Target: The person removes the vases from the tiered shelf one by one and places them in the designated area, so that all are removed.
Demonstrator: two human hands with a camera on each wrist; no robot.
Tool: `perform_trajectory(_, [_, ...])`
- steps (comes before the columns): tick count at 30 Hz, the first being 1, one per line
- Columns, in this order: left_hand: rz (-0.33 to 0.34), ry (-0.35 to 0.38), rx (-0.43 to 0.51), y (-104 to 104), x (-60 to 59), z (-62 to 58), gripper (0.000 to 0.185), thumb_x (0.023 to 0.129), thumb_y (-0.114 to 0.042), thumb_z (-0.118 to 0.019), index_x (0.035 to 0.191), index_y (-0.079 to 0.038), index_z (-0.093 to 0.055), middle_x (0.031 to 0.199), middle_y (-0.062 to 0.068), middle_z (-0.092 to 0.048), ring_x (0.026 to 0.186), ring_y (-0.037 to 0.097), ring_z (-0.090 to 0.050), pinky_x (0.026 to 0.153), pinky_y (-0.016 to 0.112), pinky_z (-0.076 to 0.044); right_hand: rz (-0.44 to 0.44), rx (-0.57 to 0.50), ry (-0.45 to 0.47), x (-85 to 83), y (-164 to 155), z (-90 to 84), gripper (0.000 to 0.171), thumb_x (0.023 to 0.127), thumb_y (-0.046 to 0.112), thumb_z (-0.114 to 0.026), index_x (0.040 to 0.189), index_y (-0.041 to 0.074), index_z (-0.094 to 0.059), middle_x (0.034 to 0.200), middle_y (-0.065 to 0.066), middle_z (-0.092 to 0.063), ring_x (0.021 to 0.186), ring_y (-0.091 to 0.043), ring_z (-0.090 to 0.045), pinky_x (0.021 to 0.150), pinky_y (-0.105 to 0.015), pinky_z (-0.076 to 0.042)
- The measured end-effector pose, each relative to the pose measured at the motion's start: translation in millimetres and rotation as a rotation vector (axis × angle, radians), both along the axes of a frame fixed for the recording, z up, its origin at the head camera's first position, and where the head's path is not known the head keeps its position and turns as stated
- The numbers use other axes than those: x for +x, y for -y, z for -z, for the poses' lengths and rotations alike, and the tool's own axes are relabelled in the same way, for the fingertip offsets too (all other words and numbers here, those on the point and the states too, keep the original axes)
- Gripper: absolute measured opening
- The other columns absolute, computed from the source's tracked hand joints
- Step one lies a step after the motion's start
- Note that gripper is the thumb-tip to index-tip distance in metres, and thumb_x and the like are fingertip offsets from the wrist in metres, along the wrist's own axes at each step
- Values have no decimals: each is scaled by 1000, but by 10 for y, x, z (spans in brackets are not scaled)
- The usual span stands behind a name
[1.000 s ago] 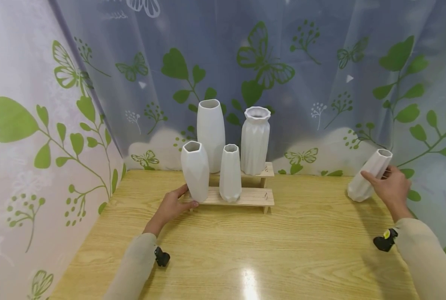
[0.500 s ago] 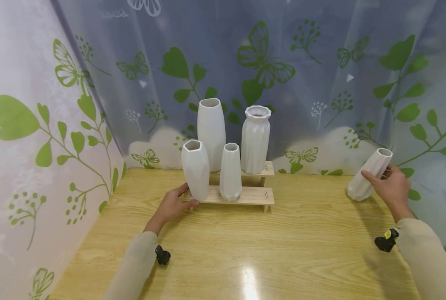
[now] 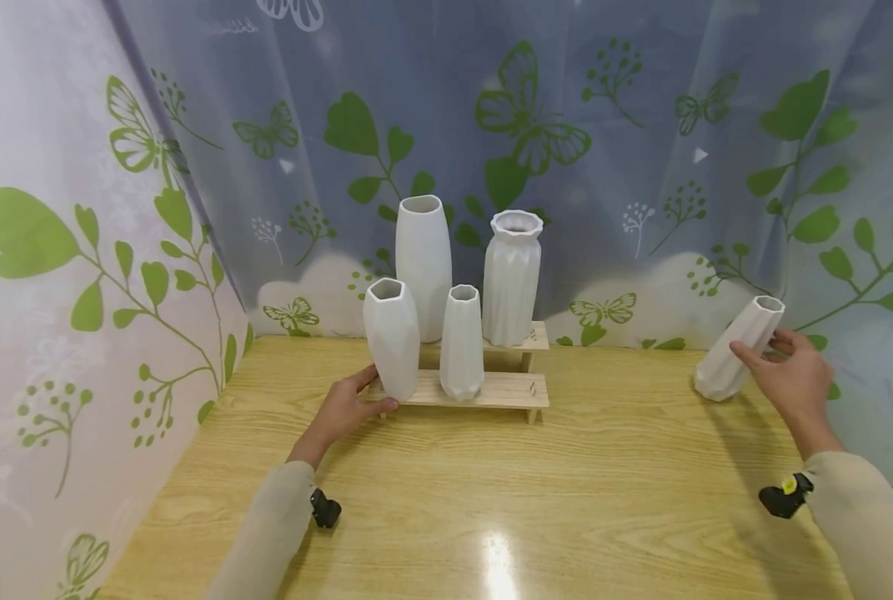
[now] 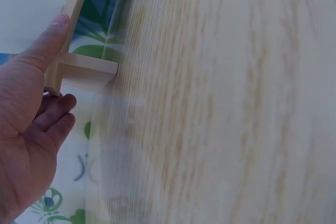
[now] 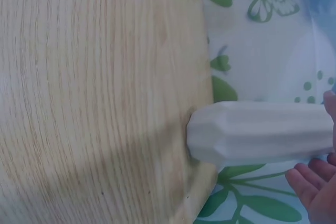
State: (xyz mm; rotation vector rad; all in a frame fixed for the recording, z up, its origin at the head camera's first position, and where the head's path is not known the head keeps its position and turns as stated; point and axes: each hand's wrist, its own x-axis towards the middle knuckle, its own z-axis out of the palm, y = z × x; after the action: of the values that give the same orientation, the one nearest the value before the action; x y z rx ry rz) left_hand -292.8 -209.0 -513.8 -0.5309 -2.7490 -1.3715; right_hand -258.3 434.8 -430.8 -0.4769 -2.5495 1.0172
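Observation:
A faceted white vase (image 3: 734, 354) stands on the table at the far right. My right hand (image 3: 795, 379) is beside its upper part, thumb in front and fingers on the far side. In the right wrist view the loosely spread fingertips (image 5: 307, 177) show apart from the vase wall. My left hand (image 3: 348, 408) grips the left end of a two-step wooden stand (image 3: 509, 389), thumb on the front edge of the lower step. On that step are an angular vase (image 3: 392, 342) and a slim ribbed vase (image 3: 462, 346).
On the upper step stand a tall smooth vase (image 3: 423, 267) and a pleated vase (image 3: 514, 287) with a scalloped rim. Behind the wood-grain table (image 3: 566, 500) hangs a curtain (image 3: 596, 183) printed with leaves and butterflies. Curtain cloth also borders both sides.
My right hand has shifted slightly right, its thumb sliding across the vase, while the vase has barely moved. The left hand still grips the stand.

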Motion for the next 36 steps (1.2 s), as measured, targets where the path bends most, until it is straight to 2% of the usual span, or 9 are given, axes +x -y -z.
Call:
perform_trajectory(3, [-1,5,-2,1,-2,-1,80,79,-39,-77,147,-16,-41,146,7,-44,135,30,-39,107,52,-37,30,-2,-13,45,44,-35,89,85,58,-62,145,-1,-34,142,-25,-43,90,-6,-60,112,-57,-15])
perform_trajectory(6, [-4,7,0,-2,0,0,80,79,-38,-78,146,-15,-41,145,7,-45,135,31,-39,107,52,-37,41,-8,-43,84,95,-70,87,84,58,-63,144,0,-38,141,-24,-45,74,18,-35,113,-57,-5])
perform_trajectory(8, [-3,8,2,-4,0,1,80,79,-38,-78,146,-15,-41,145,7,-45,135,30,-39,107,51,-37,49,-5,-51,111,135,-92,85,84,57,-63,143,1,-39,140,-23,-46,80,9,-51,114,-56,-6])
perform_trajectory(10, [-2,11,0,-6,-2,5,80,79,-38,-78,146,-15,-41,145,7,-45,135,30,-39,107,51,-37,69,2,-45,130,174,-114,84,84,57,-63,143,2,-40,140,-22,-48,95,-8,-62,113,-51,-19])
perform_trajectory(13, [-2,14,-4,-8,-7,10,80,79,-39,-77,147,-16,-41,145,6,-45,135,29,-39,108,50,-36,103,-19,-35,161,234,-144,83,84,56,-63,143,3,-40,140,-19,-48,119,-31,-55,107,-49,-33])
perform_trajectory(17, [-6,11,-5,-12,-7,9,80,79,-38,-77,146,-17,-41,145,6,-45,135,28,-39,108,50,-37,139,-71,-37,210,336,-192,82,82,59,-64,143,9,-43,142,-13,-48,121,-27,-54,94,-33,-46])
perform_trajectory(19, [-6,8,-4,-15,-4,2,79,79,-38,-77,146,-17,-41,145,6,-45,135,28,-39,107,50,-37,143,-80,-50,236,399,-221,81,80,60,-65,142,11,-45,141,-12,-49,121,-27,-55,80,-15,-44])
perform_trajectory(21, [-6,7,-5,-18,-1,-6,79,79,-38,-77,146,-17,-41,145,6,-45,135,29,-39,107,51,-37,132,-75,-74,257,463,-253,78,80,59,-67,140,13,-49,139,-11,-52,120,-30,-55,61,-5,-39])
perform_trajectory(36, [-8,6,0,-15,8,-9,78,79,-37,-77,146,-16,-42,145,6,-45,135,28,-39,107,51,-36,-85,0,-154,321,880,-424,70,82,52,-69,137,11,-54,130,-16,-59,113,-35,-59,61,1,-38])
